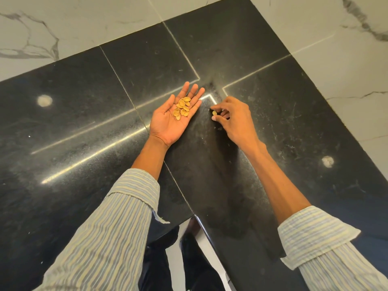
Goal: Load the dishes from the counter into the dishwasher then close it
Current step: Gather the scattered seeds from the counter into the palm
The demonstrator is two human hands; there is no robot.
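**Shells in my palm, one more between my fingers**

My left hand [175,116] lies palm up over the black stone counter [84,122], fingers straight and spread toward the far side, forearm coming in from the near left in a rolled striped sleeve [117,217]. A small heap of pistachio shells [182,108] sits at the base of my fingers: tan, curved halves, some hollow side up, bunched together. Just to the right, my right hand [233,118] is turned knuckles up with fingers curled, and I pinch a single shell [214,113] between thumb and fingertips, low over the counter.

The counter is dark, speckled and glossy, crossed by pale seams that meet near my hands, with two round light reflections on it. Its near edge cuts diagonally below my arms, and my dark trousers [159,259] show beneath it. On the far and right sides it meets white veined marble [315,28]. No dishes or dishwasher are in view.
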